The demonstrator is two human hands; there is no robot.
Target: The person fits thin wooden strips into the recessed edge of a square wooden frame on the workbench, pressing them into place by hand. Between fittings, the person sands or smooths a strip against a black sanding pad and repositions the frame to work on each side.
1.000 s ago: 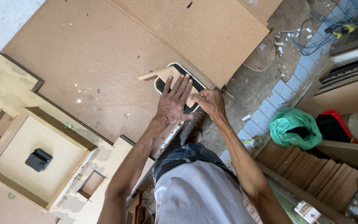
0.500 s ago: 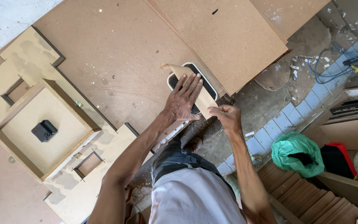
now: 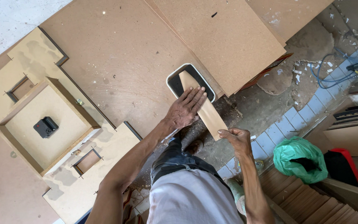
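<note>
Head view: looking down at my two hands over a dark tray with a pale rim on the floor.
Strip: a tan wooden strip lies with its far tip inside the tray and its near end pointing back toward me.
Long axis: it runs from the tray diagonally down and to the right, ending at my right hand.
Left hand: fingers spread flat, palm pressing on the strip just at the near edge of the tray (no grip, only weight).
Right hand: fingers curled shut around the strip's near end, further from the tray than the left.
Nearer hand: the left sits closest to the tray.
Change: half a second ago my right hand hung apart from the strip, nearer me than the tray; now it has closed on the end.
Beyond the tray: large brown boards overlap its far side.
Left of the tray: a shallow wooden frame holding a small black block.
</note>
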